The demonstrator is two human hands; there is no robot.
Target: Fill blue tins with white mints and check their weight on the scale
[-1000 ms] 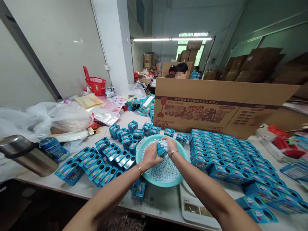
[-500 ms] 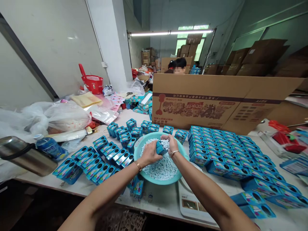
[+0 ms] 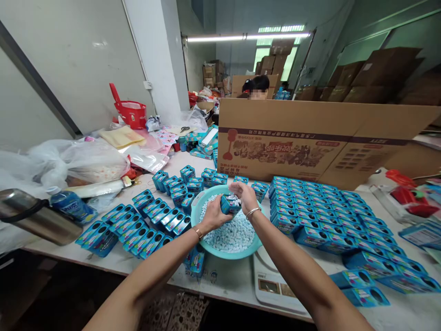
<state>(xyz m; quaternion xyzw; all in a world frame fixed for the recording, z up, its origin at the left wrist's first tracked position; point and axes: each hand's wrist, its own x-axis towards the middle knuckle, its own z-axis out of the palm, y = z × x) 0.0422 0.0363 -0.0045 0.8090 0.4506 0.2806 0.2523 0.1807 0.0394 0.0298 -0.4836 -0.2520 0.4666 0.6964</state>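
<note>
Blue box [image 3: 224, 205] hangs over the middle of the pale green bowl [image 3: 231, 256], tilted, its open end turned toward the bowl's right side. The left hand [image 3: 214, 215] has its fingers wrapped around the box from the bowl's left side. The right hand [image 3: 248, 198] is on the opposite side, its fingers stretched out and slightly cupped beside the box's mouth, not closed around anything visible; whether loose pieces lie against the palm, I cannot tell. White pellets [image 3: 237, 236] fill the bowl, and a few show at the box's mouth. Holding the box above the bowl probably lets any spilled pellets drop back in, while the cupped palm seems to act as a guard.

Other boxes [image 3: 153, 216] stand on the worktop [image 3: 232, 292] left of the bowl, and a tight block of boxes [image 3: 310, 207] sits to its right, likely ranked to save room. A white scale [image 3: 275, 294] is near the bowl's front right, and a cardboard carton [image 3: 282, 138] rises behind it.

Compared with half a second ago, the right hand has flattened from a curled scoop, and fewer pellets show between it and the box.
</note>
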